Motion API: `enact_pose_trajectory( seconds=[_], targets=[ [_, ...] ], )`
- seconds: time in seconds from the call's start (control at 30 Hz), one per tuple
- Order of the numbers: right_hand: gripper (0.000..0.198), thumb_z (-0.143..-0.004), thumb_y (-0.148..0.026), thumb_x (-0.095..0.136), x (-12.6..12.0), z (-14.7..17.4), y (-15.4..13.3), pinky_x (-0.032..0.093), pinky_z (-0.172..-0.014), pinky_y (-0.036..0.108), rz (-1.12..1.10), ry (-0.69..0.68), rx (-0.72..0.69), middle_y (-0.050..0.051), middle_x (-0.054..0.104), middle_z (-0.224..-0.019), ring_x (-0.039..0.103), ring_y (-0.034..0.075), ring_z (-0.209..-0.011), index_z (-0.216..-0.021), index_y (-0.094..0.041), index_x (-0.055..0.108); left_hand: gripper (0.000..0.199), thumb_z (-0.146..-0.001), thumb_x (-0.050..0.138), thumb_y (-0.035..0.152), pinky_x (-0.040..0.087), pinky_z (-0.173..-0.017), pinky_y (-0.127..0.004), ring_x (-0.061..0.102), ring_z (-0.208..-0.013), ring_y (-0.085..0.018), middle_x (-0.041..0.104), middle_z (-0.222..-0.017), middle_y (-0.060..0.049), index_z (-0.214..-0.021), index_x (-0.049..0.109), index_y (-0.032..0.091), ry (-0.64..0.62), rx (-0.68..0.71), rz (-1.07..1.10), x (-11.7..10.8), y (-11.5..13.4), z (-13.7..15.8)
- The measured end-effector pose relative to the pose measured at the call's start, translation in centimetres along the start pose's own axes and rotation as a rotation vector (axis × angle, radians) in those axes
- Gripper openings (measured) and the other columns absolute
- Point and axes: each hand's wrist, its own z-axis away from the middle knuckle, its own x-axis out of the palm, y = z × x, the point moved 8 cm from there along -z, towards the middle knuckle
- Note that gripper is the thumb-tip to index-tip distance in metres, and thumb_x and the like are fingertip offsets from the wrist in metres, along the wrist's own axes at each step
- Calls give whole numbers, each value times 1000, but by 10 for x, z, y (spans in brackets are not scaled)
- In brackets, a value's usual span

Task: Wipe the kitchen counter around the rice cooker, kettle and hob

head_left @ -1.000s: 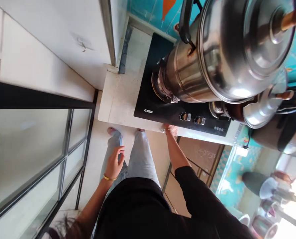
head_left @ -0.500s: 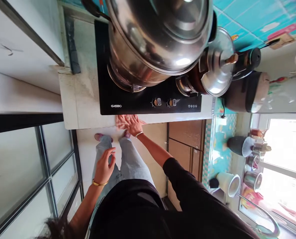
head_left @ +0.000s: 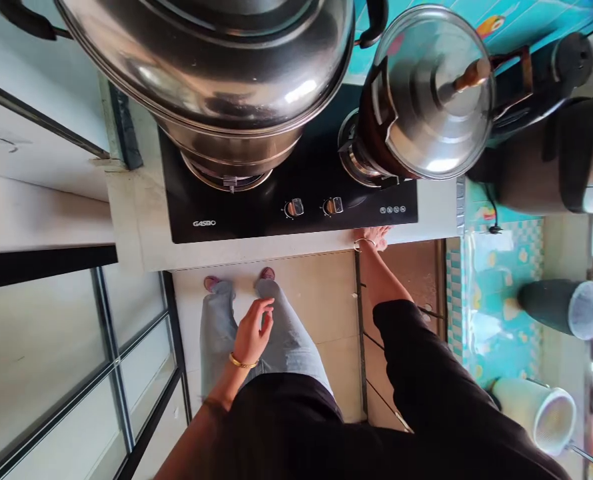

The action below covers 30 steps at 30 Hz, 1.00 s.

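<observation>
2 pots stand on the black stove [head_left: 246,227]: a large metal pot [head_left: 211,73] on its left burner and a smaller pot [head_left: 374,133] with a dark body on its right burner. The smaller pot's lid [head_left: 426,147] is metal with a wooden knob. Along the front of the stove sit 2 dials [head_left: 294,208], with 4 small marks to their right.

The pale counter [head_left: 141,230] lies under the stove and shows as a strip in front of it and at both of its sides. On that strip, just in front of the stove's right part, the right hand [head_left: 373,235] rests palm down, its fingers stretched out to the right; I cannot tell whether anything is under the palm. A thin bangle [head_left: 360,245] circles that wrist.

The left hand [head_left: 255,328] hangs well apart from the stove, in front of its middle, above the blue jeans [head_left: 296,340]. Its fingers are loosely bent, with a narrow gap to the thumb. A gold bangle [head_left: 243,362] is on this wrist.

Brown cupboard doors [head_left: 419,267] stand below the stove's right side, and a white mug [head_left: 534,410] is farther right and forward of it.
</observation>
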Motion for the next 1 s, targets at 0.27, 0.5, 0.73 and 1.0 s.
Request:
enact_pose_trajectory(
  seconds=[0.27, 0.5, 0.73, 1.0],
  targets=[
    [51, -106, -35, 44, -12, 225, -221, 28, -126, 70, -273, -138, -491, 31, 61, -144, 48, 42, -145, -134, 0, 69, 26, -106, 47, 17, 65, -91, -33, 79, -98, -18, 75, -116, -9, -129, 60, 22, 5, 13, 16, -33, -14, -2],
    [52, -109, -31, 48, -34, 396, -377, 25, -131, 68, -280, -394, -815, 27, 49, -163, 39, 40, -159, -152, -5, 61, 26, -107, 48, 20, 65, -94, -34, 78, -100, -18, 76, -118, -10, -128, 62, 21, 83, 8, -2, -159, -53, -17],
    [75, -112, -42, 39, -62, 370, -496, 38, -130, 53, -376, -273, -522, 32, 30, -173, 38, 38, -160, -170, 5, 30, 25, -109, 49, 24, 64, -95, -33, 79, -101, -17, 77, -118, -9, -127, 65, 20, 144, 5, -57, -295, -97, -26],
    [69, -112, -41, 30, -70, 260, -569, 37, -128, 58, -570, 14, -30, 39, 53, -151, 49, 40, -149, -153, 10, 52, 25, -110, 50, 32, 65, -89, -33, 79, -99, -18, 78, -116, -10, -124, 67, 20, 153, -75, -32, -340, -135, -28]
  ],
)
